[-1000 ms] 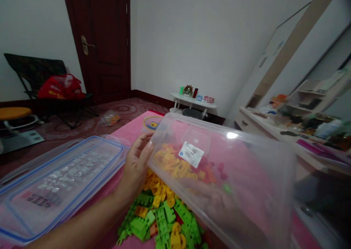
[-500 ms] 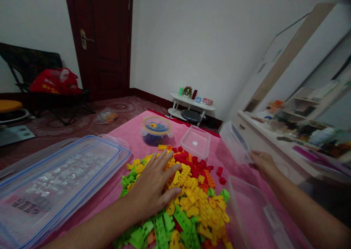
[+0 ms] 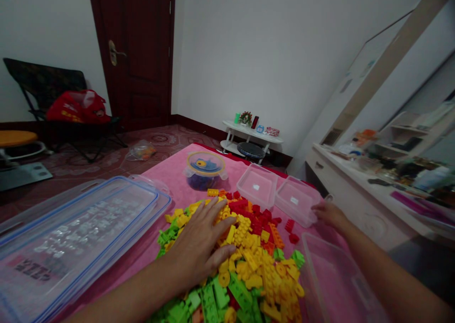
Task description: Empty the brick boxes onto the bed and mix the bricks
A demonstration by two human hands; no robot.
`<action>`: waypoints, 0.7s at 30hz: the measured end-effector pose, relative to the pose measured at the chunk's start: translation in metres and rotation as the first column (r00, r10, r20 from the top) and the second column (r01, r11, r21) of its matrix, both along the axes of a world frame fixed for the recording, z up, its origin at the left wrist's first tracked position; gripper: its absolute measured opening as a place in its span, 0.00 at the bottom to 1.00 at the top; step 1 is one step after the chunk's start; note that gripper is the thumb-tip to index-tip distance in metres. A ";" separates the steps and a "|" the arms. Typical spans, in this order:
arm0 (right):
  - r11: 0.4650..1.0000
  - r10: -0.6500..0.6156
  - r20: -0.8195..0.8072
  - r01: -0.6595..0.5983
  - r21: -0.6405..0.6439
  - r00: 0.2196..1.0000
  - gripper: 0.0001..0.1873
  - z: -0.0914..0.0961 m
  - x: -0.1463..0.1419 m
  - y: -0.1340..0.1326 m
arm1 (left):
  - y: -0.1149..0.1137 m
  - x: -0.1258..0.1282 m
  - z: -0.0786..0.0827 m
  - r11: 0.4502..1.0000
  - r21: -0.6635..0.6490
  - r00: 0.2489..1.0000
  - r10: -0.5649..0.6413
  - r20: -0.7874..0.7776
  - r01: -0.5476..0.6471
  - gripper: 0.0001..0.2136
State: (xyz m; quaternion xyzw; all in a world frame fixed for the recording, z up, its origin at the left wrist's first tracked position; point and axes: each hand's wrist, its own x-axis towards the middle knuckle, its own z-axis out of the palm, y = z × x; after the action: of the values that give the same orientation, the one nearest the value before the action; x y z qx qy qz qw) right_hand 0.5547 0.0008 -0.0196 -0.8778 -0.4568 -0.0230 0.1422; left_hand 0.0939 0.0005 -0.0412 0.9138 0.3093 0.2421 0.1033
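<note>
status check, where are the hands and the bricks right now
Left hand flat on the brick pile, open. Right hand at the small clear tub, grip unclear. Big lid lies left.

Counted on the pink table

Two hands, two small clear tubs [image 3: 256, 187] [image 3: 297, 201], one big clear bin [image 3: 337, 285], one round lidded tub [image 3: 205, 168], one blue-edged lid [image 3: 78, 228], one brick heap [image 3: 245, 256].

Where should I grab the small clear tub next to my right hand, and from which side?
Probably grip the small clear tub by its near right rim, coming from the right where the right hand touches it; it sits upright and open, another tub crowding its left.
</note>
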 end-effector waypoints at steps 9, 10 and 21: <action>0.918 0.332 -0.056 -0.309 0.249 0.942 0.16 0.038 -0.134 -0.007 | -0.010 -0.014 0.048 0.990 -0.142 0.987 0.022 0.157 0.001 0.30; 0.859 0.452 -0.138 -0.388 0.334 0.882 0.17 0.040 -0.161 -0.015 | -0.005 -0.018 0.059 0.988 -0.157 0.982 0.024 0.185 0.005 0.29; 0.714 0.700 -0.486 -0.519 0.470 0.522 0.11 0.037 -0.293 -0.087 | 0.138 -0.059 0.045 0.937 0.338 0.958 0.169 -0.231 -0.084 0.36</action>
State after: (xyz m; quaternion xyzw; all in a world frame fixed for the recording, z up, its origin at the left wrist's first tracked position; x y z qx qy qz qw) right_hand 0.2621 -0.0866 0.0171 -0.5838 -0.6533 0.2651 0.4026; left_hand 0.0349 0.1387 0.0043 0.9198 0.3347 0.1755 -0.1055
